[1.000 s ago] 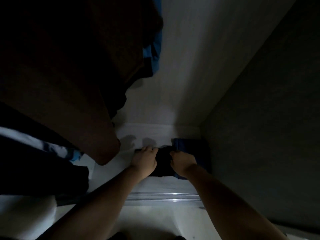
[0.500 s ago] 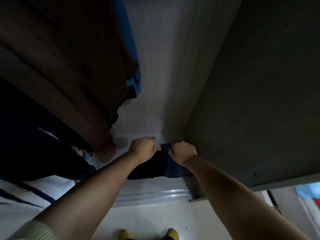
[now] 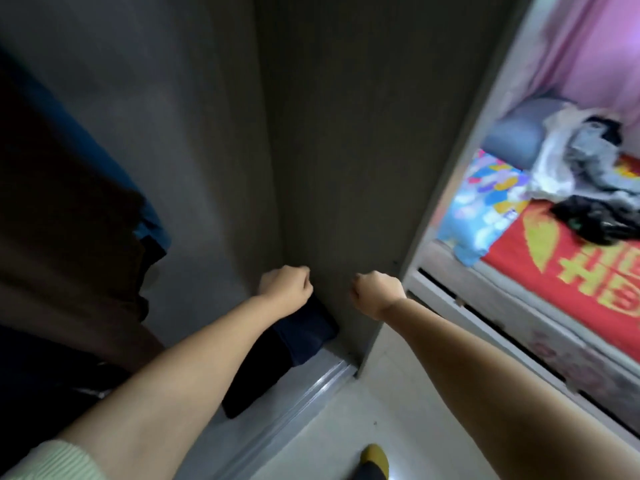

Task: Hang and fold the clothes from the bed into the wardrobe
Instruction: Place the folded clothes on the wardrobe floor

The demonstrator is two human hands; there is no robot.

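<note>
Both grips curled, empty, folded dk clothes (image 3: pixel 304 336) on wardrobe (image 3: pixel 346 168) floor

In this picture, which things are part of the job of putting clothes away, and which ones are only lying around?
Part of the job:
- folded dark clothes on the wardrobe floor
- hanging clothes on the left inside the wardrobe
- pile of clothes on the bed
- wardrobe side panel

Only lying around:
- grey pillow
- colourful blanket
- pink curtain
</note>
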